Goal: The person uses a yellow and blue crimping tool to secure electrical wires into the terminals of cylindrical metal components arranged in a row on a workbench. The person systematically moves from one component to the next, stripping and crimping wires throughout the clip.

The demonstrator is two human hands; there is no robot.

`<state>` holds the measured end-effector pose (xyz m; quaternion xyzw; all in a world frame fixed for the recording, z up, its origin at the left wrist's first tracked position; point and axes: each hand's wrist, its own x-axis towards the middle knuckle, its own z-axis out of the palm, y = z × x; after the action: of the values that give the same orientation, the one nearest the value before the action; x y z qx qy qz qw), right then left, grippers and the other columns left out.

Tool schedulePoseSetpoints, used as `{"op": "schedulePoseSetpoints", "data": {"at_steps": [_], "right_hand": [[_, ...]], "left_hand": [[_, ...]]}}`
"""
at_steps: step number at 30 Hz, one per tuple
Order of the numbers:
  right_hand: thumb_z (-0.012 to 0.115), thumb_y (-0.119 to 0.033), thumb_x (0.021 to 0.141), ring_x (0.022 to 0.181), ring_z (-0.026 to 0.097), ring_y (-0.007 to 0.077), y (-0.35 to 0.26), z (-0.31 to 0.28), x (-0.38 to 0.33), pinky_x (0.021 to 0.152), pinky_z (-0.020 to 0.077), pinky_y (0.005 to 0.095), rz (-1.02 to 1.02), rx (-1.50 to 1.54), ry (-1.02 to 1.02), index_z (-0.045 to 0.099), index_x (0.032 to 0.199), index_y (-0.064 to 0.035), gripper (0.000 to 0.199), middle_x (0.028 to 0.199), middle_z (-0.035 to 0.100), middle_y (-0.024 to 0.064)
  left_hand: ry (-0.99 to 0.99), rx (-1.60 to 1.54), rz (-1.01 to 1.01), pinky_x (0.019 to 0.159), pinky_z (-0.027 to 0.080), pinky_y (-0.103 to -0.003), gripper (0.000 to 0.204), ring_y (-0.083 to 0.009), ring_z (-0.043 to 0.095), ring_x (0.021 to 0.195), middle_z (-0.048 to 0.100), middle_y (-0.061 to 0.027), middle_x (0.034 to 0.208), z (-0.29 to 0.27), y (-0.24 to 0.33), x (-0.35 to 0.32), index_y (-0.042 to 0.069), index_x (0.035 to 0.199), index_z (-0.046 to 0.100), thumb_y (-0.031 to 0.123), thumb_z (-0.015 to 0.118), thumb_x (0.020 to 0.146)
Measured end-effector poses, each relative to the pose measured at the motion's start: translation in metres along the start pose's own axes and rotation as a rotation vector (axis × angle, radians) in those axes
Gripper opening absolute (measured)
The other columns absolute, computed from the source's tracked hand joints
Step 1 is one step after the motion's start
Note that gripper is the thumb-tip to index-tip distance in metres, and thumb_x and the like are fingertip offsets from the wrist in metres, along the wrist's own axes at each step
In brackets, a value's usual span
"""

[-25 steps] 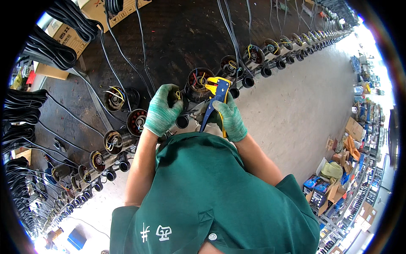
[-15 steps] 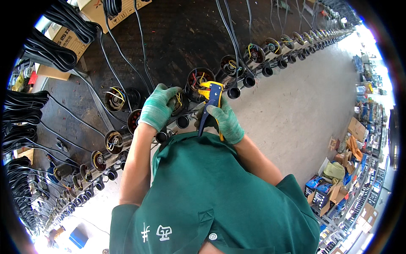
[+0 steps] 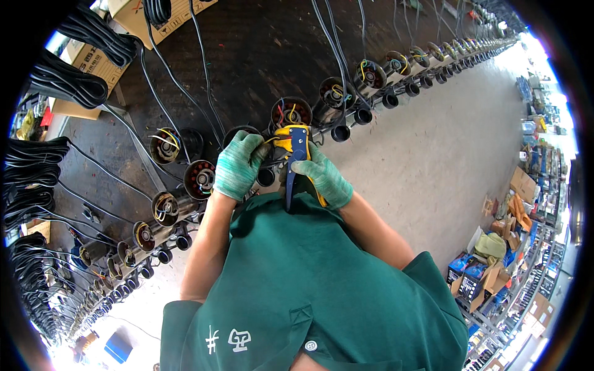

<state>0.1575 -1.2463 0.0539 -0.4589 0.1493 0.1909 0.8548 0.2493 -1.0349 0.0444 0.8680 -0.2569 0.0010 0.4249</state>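
Observation:
My right hand (image 3: 329, 179), in a green knit glove, is wrapped round the handles of a blue and yellow wire stripper (image 3: 297, 147). The stripper stands upright before my shirt, its yellow jaws pointing left. My gloved left hand (image 3: 238, 164) is closed in a pinch, and a short wire (image 3: 268, 141) runs from its fingertips to the jaws. Whether the jaws are clamped on the wire is too small to tell. Just behind the stripper, an open motor housing (image 3: 292, 111) shows red and yellow wires. Another housing (image 3: 240, 131) is partly hidden behind my left hand.
A long row of cylindrical motor housings (image 3: 200, 179) lines the edge of the dark table (image 3: 260, 55). Black cables run to coiled bundles (image 3: 68, 80) at the left, near cardboard boxes (image 3: 164, 21). Shelves and cartons (image 3: 482, 284) stand at the right beyond the pale floor.
The stripper has moved left and slightly down, toward my left hand. My left hand has shifted a little right and down, and a wire now spans from it to the jaws.

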Motion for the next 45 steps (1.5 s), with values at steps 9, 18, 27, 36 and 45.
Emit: {"op": "schedulePoseSetpoints", "data": {"at_steps": [9,18,27,36,45], "right_hand": [[0.07,-0.017,0.097,0.088,0.073,0.0218,-0.006,0.014,0.01,0.079,0.065,0.0399,-0.133,-0.099,-0.057,0.04,0.158,-0.0067,0.069,0.108,0.069,0.01],[0.064,-0.018,0.099,0.069,0.071,0.0205,-0.024,0.015,0.005,0.066,0.0642,0.0382,0.035,-0.067,-0.123,0.037,0.156,-0.0064,0.064,0.089,0.068,0.0092],[0.068,-0.025,0.094,0.078,0.074,0.0295,-0.018,0.02,0.006,0.071,0.0642,0.0434,-0.031,0.025,-0.086,0.045,0.148,-0.0063,0.061,0.096,0.07,0.0158],[0.073,-0.02,0.093,0.091,0.075,0.0293,-0.021,-0.018,-0.006,0.077,0.0656,0.0455,-0.102,0.084,0.045,0.038,0.156,-0.007,0.073,0.105,0.071,0.0156],[0.07,-0.02,0.095,0.09,0.076,0.0367,-0.043,-0.048,-0.015,0.08,0.0668,0.0516,-0.249,0.057,0.163,0.04,0.147,-0.0048,0.062,0.106,0.07,0.0195]], "left_hand": [[0.05,-0.137,-0.003,0.076,0.057,-0.04,0.017,-0.0376,0.071,0.088,0.069,-0.0159,0.1,0.002,-0.011,-0.007,0.003,0.109,0.074,0.014,0.076,0.097],[0.031,-0.157,-0.006,0.076,0.057,-0.039,0.013,-0.0371,0.071,0.086,0.07,-0.0165,0.099,-0.002,-0.01,-0.005,0.001,0.108,0.075,0.009,0.073,0.097],[0.044,-0.109,0.0,0.074,0.057,-0.039,0.011,-0.037,0.071,0.085,0.069,-0.0173,0.097,-0.001,-0.009,-0.003,0.0,0.107,0.074,0.006,0.072,0.097],[0.038,-0.14,-0.036,0.079,0.057,-0.039,0.017,-0.0351,0.071,0.091,0.068,-0.0162,0.104,-0.004,-0.012,-0.007,0.002,0.108,0.075,0.017,0.073,0.099],[-0.028,0.348,-0.02,0.093,0.053,-0.048,0.028,-0.0353,0.068,0.103,0.073,-0.0108,0.111,-0.004,0.025,0.05,0.011,0.111,0.08,0.029,0.08,0.09]]}}
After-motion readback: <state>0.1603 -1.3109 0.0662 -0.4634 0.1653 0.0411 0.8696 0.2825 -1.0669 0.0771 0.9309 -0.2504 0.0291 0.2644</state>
